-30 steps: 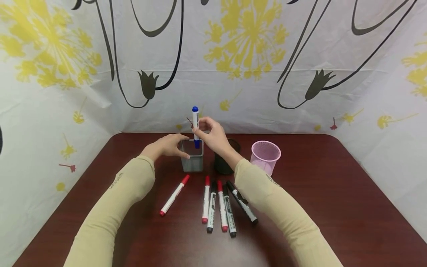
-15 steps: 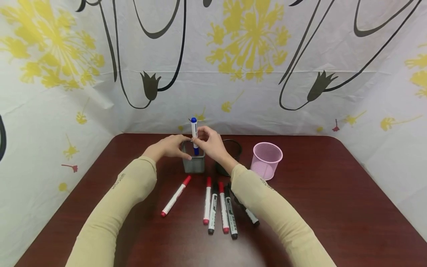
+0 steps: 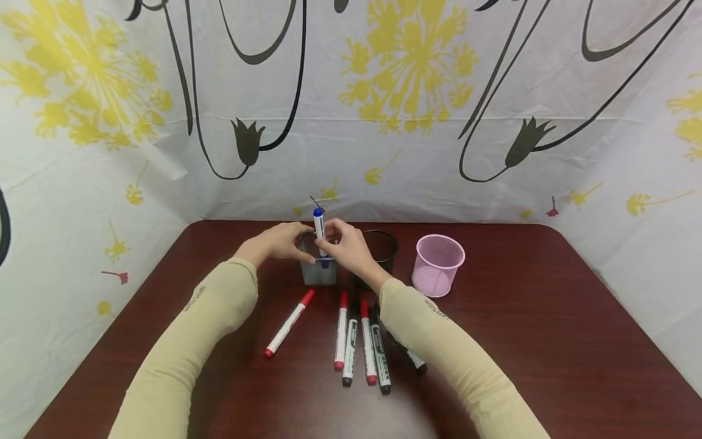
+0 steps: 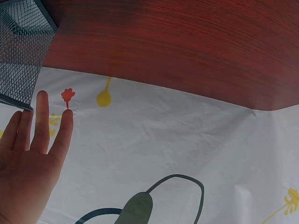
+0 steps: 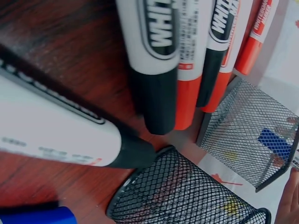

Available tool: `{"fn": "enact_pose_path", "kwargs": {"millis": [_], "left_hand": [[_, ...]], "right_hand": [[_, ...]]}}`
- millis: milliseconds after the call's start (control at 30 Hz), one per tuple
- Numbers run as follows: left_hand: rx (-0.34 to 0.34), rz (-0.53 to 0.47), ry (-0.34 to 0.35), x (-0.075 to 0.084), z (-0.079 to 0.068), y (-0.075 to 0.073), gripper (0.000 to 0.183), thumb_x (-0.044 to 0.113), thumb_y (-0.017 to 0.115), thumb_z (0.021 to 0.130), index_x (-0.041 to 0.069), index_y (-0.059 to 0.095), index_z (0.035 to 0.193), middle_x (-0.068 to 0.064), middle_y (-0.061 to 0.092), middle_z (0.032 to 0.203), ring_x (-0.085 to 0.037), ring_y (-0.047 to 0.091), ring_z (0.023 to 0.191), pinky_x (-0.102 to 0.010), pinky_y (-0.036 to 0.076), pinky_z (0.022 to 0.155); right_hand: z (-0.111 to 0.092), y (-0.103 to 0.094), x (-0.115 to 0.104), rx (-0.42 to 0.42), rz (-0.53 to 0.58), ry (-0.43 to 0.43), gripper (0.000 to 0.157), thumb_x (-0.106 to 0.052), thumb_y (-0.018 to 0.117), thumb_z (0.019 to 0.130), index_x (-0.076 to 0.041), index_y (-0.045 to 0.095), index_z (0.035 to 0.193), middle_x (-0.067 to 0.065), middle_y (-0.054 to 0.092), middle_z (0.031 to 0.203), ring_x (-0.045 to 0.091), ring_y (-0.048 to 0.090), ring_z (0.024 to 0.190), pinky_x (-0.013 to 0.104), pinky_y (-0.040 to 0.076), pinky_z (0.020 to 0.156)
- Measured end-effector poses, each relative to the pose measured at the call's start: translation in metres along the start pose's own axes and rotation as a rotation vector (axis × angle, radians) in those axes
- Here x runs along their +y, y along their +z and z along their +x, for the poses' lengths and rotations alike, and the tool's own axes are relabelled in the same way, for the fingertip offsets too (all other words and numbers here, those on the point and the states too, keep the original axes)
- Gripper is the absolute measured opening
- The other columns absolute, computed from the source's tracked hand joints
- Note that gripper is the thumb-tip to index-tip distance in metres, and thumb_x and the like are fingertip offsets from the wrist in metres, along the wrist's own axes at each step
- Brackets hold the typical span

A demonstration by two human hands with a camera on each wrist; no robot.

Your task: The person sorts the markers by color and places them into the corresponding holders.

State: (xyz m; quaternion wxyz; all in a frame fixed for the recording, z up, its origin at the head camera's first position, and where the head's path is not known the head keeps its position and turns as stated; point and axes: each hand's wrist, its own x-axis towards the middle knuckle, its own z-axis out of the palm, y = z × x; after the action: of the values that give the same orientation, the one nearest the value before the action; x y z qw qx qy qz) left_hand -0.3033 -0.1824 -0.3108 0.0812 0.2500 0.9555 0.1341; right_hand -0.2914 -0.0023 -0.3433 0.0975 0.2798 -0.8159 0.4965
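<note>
My right hand pinches a blue-capped whiteboard marker, upright, its lower end inside the grey square mesh pen holder. Through the mesh wall in the right wrist view, the marker's blue end shows within the holder. My left hand is at the holder's left side, thumb at the front and fingers at the back. In the left wrist view its fingers are straight and reach the holder's rim. Part of the marker's barrel is hidden by the right fingers.
Right of the square holder stand a black round mesh holder, partly behind the right hand, and a pink one. In front lie a lone red marker and several red and black markers. A blue marker end shows low in the right wrist view.
My right hand has lowered the blue marker from above the square holder's rim to partly inside it. The left hand has stayed beside the holder.
</note>
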Motion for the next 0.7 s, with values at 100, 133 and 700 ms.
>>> {"fn": "enact_pose_path", "kwargs": {"millis": [100, 133, 700], "left_hand": [[0.002, 0.005, 0.005, 0.0002, -0.0008, -0.0002, 0.076, 0.040, 0.071, 0.071, -0.002, 0.043, 0.127, -0.017, 0.049, 0.119, -0.027, 0.047, 0.098, -0.040, 0.037, 0.083], [0.002, 0.004, 0.003, 0.0004, -0.0010, -0.0003, 0.076, 0.041, 0.071, 0.071, -0.002, 0.043, 0.127, -0.017, 0.048, 0.120, -0.028, 0.047, 0.100, -0.041, 0.036, 0.084], [0.014, 0.010, -0.005, -0.0003, -0.0004, 0.0008, 0.076, 0.042, 0.071, 0.070, 0.000, 0.044, 0.127, -0.015, 0.049, 0.119, -0.025, 0.046, 0.099, -0.039, 0.036, 0.085]], "right_hand": [[-0.0014, 0.0003, 0.0014, 0.006, -0.037, -0.003, 0.021, -0.017, 0.066, 0.079, -0.008, 0.059, 0.097, -0.002, 0.063, 0.082, 0.010, 0.056, 0.070, 0.023, 0.045, 0.058], [-0.0016, 0.0004, 0.0020, 0.007, -0.049, -0.003, 0.021, -0.018, 0.066, 0.079, -0.008, 0.060, 0.097, -0.002, 0.063, 0.082, 0.011, 0.055, 0.069, 0.023, 0.044, 0.058], [-0.0036, 0.0032, 0.0073, -0.034, -0.108, 0.024, 0.022, -0.020, 0.066, 0.079, -0.010, 0.059, 0.097, -0.001, 0.063, 0.081, 0.014, 0.058, 0.069, 0.024, 0.044, 0.058]]}}
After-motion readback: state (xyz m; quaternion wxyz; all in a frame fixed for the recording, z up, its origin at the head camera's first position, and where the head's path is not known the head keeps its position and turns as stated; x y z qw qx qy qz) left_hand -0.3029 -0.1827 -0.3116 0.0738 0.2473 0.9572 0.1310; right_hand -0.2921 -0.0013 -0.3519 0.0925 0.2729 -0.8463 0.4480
